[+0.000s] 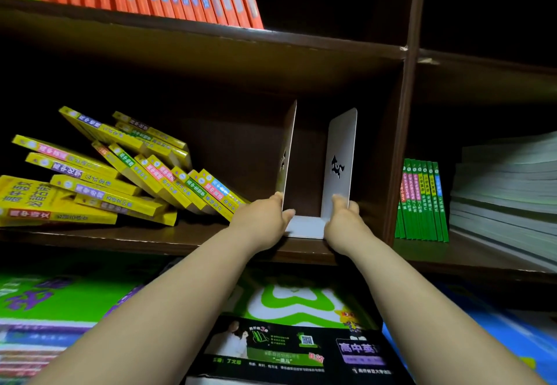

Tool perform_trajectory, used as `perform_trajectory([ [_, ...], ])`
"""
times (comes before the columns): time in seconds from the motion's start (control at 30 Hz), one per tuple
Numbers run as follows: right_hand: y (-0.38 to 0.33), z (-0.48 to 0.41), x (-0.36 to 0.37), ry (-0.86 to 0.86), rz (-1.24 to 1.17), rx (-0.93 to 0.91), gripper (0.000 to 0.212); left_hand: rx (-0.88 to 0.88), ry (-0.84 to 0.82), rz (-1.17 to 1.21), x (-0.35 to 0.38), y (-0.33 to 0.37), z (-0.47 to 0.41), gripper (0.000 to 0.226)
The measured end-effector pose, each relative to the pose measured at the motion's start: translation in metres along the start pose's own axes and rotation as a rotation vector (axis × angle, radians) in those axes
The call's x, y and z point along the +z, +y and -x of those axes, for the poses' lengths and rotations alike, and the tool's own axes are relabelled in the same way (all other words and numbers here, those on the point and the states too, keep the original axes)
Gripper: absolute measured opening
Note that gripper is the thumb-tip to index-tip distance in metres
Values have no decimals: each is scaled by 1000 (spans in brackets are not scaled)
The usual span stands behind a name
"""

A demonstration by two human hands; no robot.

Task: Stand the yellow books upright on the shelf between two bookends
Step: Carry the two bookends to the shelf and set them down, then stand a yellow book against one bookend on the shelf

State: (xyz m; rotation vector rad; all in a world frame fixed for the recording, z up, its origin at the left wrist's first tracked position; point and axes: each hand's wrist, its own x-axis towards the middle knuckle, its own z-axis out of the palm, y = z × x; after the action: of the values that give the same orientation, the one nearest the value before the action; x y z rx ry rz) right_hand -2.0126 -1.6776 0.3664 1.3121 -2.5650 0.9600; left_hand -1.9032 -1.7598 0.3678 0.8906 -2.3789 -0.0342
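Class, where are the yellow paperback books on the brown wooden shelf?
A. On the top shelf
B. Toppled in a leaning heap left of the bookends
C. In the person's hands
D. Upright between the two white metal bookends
B: the yellow paperback books slump tilted beside the left white metal bookend, gripped by the left hand; the right hand grips the right white metal bookend, nothing between them.

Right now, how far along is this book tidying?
Barely begun. Done: the left bookend and right bookend stand on the shelf, close together. In hand: the left hand and right hand each grip one. Left: the yellow books lie toppled in a heap; none stands between them.
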Motion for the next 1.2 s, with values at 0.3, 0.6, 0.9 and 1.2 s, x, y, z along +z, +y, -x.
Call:
perform_trajectory([
  [0.3,15,20,4,86,252,-371,38,-52,40,80,7,4,-14,33],
  [0.6,9,20,0,1,201,-188,36,-22,35,200,-7,-12,21,39],
  [0.9,-20,54,2,464,-180,-660,28,-141,536,-78,-68,-99,99,20],
  [1.2,-146,12,32,74,-158,-645,57,-203,428,-367,-105,-192,99,50],
])
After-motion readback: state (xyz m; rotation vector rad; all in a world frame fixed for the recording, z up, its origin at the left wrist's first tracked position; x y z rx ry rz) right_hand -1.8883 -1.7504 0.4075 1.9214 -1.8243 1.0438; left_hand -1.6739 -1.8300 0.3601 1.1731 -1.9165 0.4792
